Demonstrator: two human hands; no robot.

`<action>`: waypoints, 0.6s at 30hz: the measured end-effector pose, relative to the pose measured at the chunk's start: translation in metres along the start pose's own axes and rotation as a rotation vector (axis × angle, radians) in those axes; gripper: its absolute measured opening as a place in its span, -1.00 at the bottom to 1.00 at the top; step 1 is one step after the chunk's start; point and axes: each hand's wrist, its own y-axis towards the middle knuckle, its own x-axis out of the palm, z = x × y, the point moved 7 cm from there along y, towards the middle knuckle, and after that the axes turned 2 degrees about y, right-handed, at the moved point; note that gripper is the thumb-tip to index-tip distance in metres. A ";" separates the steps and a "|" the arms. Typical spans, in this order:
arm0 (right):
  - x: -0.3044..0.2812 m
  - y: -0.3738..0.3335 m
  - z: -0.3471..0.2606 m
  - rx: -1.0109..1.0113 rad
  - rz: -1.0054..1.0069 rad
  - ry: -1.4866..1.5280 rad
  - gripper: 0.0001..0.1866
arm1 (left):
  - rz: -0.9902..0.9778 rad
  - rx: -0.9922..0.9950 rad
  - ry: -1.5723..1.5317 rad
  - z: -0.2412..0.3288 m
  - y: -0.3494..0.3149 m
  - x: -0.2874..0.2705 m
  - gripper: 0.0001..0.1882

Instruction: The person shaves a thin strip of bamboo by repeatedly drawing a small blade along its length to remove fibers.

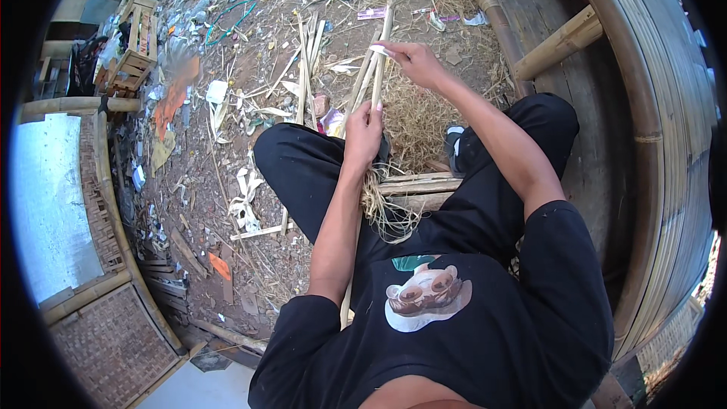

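Observation:
Long pale bamboo strips (388, 17) rise away from my lap, one of them reaching farthest ahead. My left hand (365, 135) is closed around their lower part, above my left knee. Farther up, the thumb and fingers of my right hand (415, 60) pinch the same strips, close to where a shorter strip end lies beside the long one. Any smaller thing in that pinch is too small to make out. Thin curly shavings (390, 212) hang beside my left forearm, over my lap. Short bamboo pieces (418, 186) lie across between my legs.
Split strips (304, 68) stand left of my hands. Dry shavings (416, 125) cover the ground between my feet. A wooden crate (139, 49), litter and a green cord (246, 7) lie farther off. A bamboo bench (644, 174) curves along my right; a woven panel (110, 348) stands left.

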 end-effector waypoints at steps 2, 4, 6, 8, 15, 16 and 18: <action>-0.027 0.005 -0.003 -0.058 0.215 -0.073 -0.68 | -0.047 -0.069 -0.093 0.008 -0.010 0.003 -0.75; -0.041 0.011 0.009 0.093 0.150 -0.147 -0.62 | -0.093 -0.136 -0.186 0.004 -0.014 0.009 -0.75; -0.050 0.014 0.019 0.212 0.114 -0.091 -0.59 | -0.115 -0.090 -0.104 -0.001 -0.012 0.012 -0.73; -0.049 0.014 0.011 0.210 0.103 -0.106 -0.58 | -0.111 -0.088 -0.076 -0.003 -0.013 0.010 -0.72; -0.054 0.022 0.028 -0.062 0.310 -0.191 -0.62 | -0.143 -0.057 -0.114 0.009 -0.016 0.015 -0.74; -0.049 0.021 0.028 -0.063 0.307 -0.190 -0.62 | -0.162 -0.114 -0.174 0.012 -0.019 0.015 -0.76; -0.033 0.021 0.030 -0.090 0.170 -0.052 -0.64 | -0.147 -0.137 -0.217 0.013 -0.018 0.014 -0.76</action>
